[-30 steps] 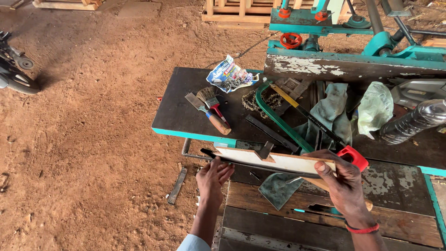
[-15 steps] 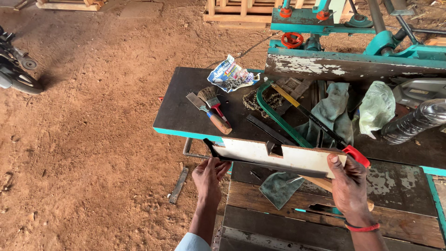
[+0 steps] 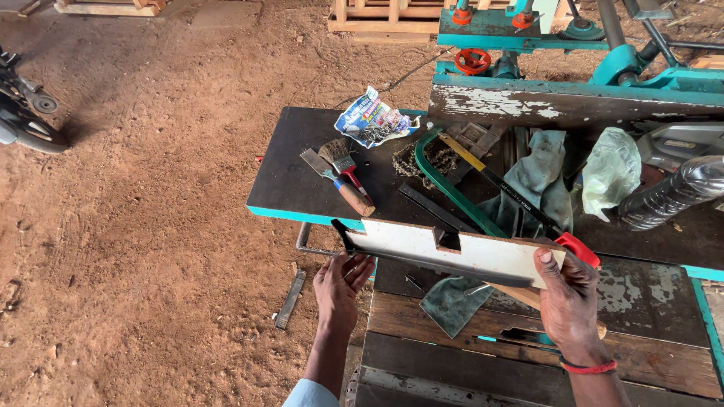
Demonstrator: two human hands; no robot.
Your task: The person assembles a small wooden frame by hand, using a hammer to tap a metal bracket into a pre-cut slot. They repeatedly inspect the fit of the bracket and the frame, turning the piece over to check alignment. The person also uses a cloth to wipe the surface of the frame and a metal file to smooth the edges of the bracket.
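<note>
**Notched white board held level between two hands**

Over the near edge of a dark workbench (image 3: 294, 188), a person holds a long white board (image 3: 445, 252) with a square notch cut in its top edge. Its long axis runs from 9 o'clock to 3 o'clock, dipping slightly to the right. The right hand (image 3: 569, 301) is clamped on the 3 o'clock end, thumb on the face; the left hand (image 3: 341, 283) cups the 9 o'clock end from beneath, fingers loosely spread. At 12 o'clock lie a green hacksaw (image 3: 452, 188), a paintbrush (image 3: 343, 162), a scraper (image 3: 335, 185) and rags (image 3: 535, 181). Red dirt floor (image 3: 136, 226) spreads toward 9 o'clock, and teal machinery (image 3: 573, 38) stands beyond
</note>
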